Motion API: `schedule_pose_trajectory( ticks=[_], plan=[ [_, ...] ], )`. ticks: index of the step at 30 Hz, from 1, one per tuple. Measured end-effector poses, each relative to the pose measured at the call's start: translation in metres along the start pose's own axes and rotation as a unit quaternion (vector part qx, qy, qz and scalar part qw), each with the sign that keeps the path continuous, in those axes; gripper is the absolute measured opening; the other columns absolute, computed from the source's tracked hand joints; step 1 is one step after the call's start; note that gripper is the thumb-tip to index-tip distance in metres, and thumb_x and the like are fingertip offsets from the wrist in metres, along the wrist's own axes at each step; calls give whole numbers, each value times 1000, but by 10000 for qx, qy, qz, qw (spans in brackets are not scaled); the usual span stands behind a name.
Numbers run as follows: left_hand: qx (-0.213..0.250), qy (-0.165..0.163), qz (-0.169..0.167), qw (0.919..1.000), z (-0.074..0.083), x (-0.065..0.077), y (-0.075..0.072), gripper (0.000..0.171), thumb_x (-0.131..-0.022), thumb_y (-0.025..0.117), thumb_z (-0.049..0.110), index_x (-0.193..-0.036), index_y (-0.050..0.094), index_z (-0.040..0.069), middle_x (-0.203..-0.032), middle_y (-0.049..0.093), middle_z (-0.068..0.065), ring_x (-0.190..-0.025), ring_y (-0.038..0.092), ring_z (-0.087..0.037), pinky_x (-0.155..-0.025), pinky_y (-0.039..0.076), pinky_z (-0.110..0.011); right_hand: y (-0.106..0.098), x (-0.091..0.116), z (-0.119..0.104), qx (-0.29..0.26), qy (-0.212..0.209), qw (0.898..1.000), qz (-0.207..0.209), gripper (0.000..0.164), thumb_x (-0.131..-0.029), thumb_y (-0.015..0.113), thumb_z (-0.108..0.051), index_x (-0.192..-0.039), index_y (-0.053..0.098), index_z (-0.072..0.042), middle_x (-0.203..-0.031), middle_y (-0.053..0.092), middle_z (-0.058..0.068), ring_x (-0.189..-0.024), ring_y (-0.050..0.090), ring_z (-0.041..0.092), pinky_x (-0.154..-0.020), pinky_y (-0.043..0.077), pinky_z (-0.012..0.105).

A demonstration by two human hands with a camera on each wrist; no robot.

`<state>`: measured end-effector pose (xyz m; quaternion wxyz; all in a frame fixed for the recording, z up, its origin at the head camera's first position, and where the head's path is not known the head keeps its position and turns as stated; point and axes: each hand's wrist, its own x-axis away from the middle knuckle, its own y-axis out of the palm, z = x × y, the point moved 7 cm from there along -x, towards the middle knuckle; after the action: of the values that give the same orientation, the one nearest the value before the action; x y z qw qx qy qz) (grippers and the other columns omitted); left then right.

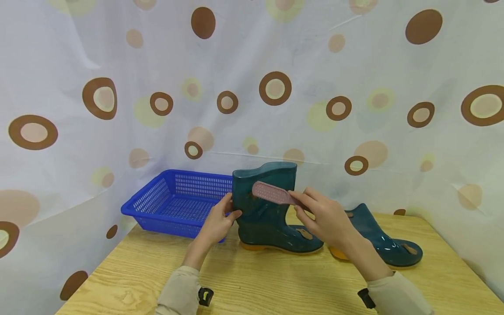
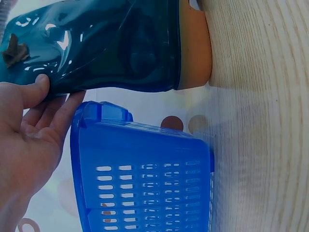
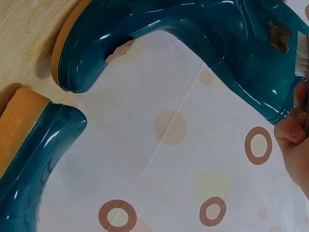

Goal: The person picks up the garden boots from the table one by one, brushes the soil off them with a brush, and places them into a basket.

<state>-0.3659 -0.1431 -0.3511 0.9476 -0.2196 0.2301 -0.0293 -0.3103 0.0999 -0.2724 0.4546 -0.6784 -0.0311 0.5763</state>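
A dark green rain boot (image 1: 260,223) with an orange sole stands upright on the table. My left hand (image 1: 217,221) holds the back of its shaft, thumb on the near side and the other fingers behind. In my right hand (image 1: 327,218) is the handle of a pink brush (image 1: 273,193), whose head is in front of the upper shaft. The right wrist view shows white bristles (image 3: 301,55) facing the boot, close to a brown patch (image 3: 280,37) on the shaft. Another brown patch (image 1: 304,234) is on the toe.
A second green boot (image 1: 376,236), also with a brown patch on its toe, leans back on the table at the right. Left of the standing boot is a blue perforated basket (image 1: 157,221). A spotted curtain (image 1: 244,65) hangs behind the wooden table (image 1: 252,284).
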Motion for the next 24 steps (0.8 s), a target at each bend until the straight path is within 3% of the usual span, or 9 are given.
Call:
schedule_pose_trajectory(
  ticks=[4, 9, 24],
  plan=[
    [18, 4, 8, 10000, -1, 0, 0, 43, -99, 60, 10, -140, 49, 18, -118, 70, -10, -115, 66, -29, -98, 52, -53, 5, 1, 0, 23, 75, 9998, -175, 29, -99, 60, -20, -123, 68, -5, -86, 54, -2, -63, 36, 1, -51, 31, 14],
    [14, -21, 27, 10000, -1, 0, 0, 42, -99, 60, 10, -139, 50, 18, -116, 71, -10, -114, 66, -29, -98, 52, -53, 11, 3, -1, 16, 178, 9992, -349, 33, -90, 68, -8, -122, 68, -6, -85, 52, -3, -63, 35, 0, -51, 31, 15],
    [-7, 28, 38, 10000, -2, -2, -1, 44, -99, 60, 10, -141, 49, 20, -116, 71, -9, -113, 67, -27, -98, 52, -53, 14, 13, 0, -152, 372, 9972, -636, 29, -91, 67, -8, -120, 69, -8, -80, 46, -7, -59, 33, -4, -49, 30, 14]
  ],
)
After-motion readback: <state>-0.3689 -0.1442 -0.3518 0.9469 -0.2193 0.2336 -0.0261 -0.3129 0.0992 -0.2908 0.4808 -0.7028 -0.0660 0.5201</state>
